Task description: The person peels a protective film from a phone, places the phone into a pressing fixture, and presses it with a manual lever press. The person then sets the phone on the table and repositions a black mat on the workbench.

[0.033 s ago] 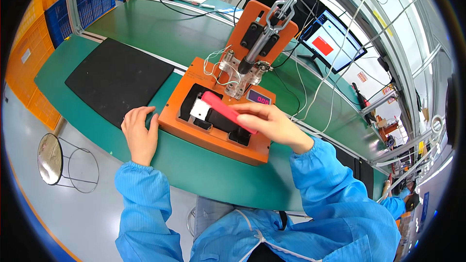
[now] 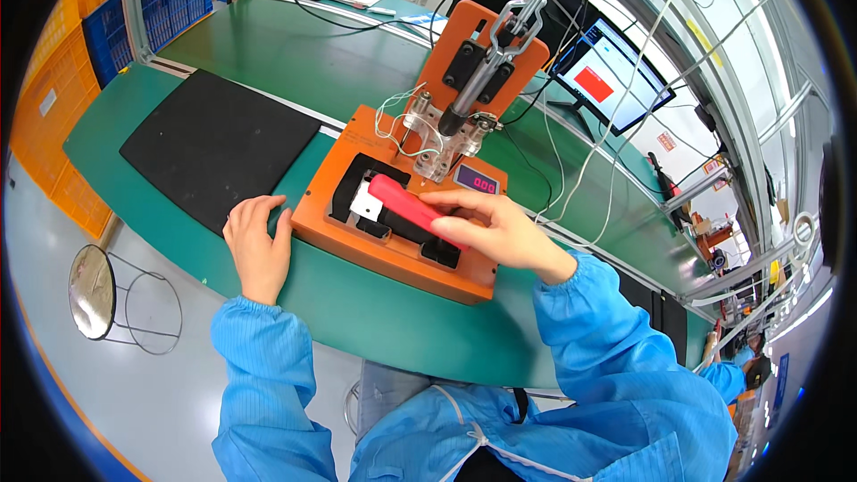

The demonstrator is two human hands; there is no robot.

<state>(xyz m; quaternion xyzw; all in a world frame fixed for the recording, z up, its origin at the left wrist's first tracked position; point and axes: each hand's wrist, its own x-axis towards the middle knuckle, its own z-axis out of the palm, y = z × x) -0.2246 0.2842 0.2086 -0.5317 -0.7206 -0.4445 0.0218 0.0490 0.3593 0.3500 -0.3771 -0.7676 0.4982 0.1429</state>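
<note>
Right hand: our right hand pinches the red bar-shaped part between thumb and fingers, holding it slanted over the black recess of the orange press fixture.
Left hand: our left hand lies flat, fingers loosely together, on the green bench, touching the fixture's near-left edge and the corner of the black mat.
Red part: not seated; its far end sits over the white piece in the recess.
Clamp: the toggle lever stands raised behind, wires looping near the plunger.
Risk, seating: we judge the tilted part could catch on the recess edge and sit crooked.
Risk, fingers: ours lie close under the plunger; a lowered lever could pinch them.
Risk, wires: we might snag them.
</note>
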